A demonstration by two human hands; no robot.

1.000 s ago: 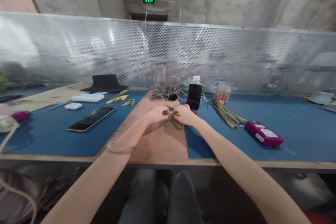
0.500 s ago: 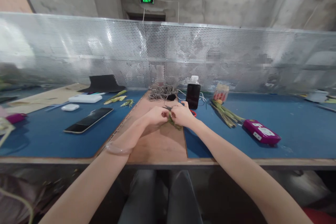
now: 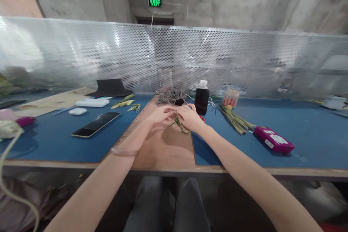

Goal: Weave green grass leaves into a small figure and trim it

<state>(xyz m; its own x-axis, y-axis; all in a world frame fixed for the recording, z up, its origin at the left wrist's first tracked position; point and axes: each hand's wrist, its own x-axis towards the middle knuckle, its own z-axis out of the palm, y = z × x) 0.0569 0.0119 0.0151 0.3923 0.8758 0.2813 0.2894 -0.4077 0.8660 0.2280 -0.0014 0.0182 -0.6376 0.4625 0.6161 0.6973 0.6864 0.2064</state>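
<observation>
The green strands [image 3: 178,122] are at the hands, over the brown strip [image 3: 163,148] of the desk [image 3: 312,112], ends trailing toward 8 and 5 o'clock. The right hand [image 3: 189,116] seems to hold their top in narrowed fingers; the left hand [image 3: 162,114] meets them from 10 o'clock, fingers close together, though I cannot tell whether they pinch. A light, steady right-hand hold with small, even left-hand pulls would probably serve best; thin stems may split. Yarn [image 3: 169,97] crowds 11 to 12 o'clock, the bottle [image 3: 201,100] 1 to 2; a red loop [image 3: 202,118] sits just beside the right hand. Open room lies toward 6, down to the front edge [image 3: 163,169].
</observation>
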